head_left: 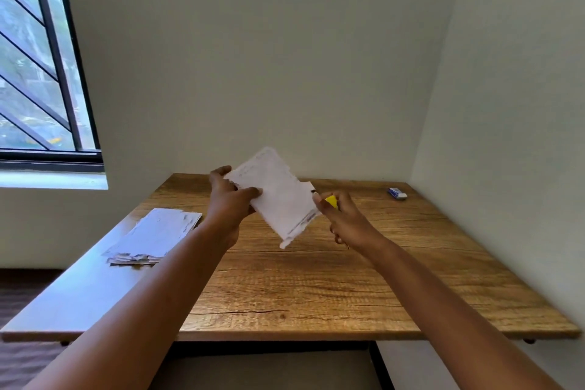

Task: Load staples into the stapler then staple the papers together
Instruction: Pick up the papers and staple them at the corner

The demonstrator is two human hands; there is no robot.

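Left hand (232,199) up over the table (316,282), fingers curled round the upper left corner of the papers (278,196), thumb pinned on top. Sheaf held clear of the table, tilted, long edge running down to the right; likely angled so its right corner meets the stapler (331,201). Right hand (343,220) wrapped round the stapler at that corner, only a yellow patch showing between fingers. Looks like the stapling step; whether the paper sits in the stapler's mouth not visible.

Papers: white, small, several sheets, edges ragged and uneven, faint print along the lower edge, blurred.

Stack (155,236) of similar sheets flat on the table, left of the hands. Small blue-white box (397,193) at the table's far right corner, probably staples.
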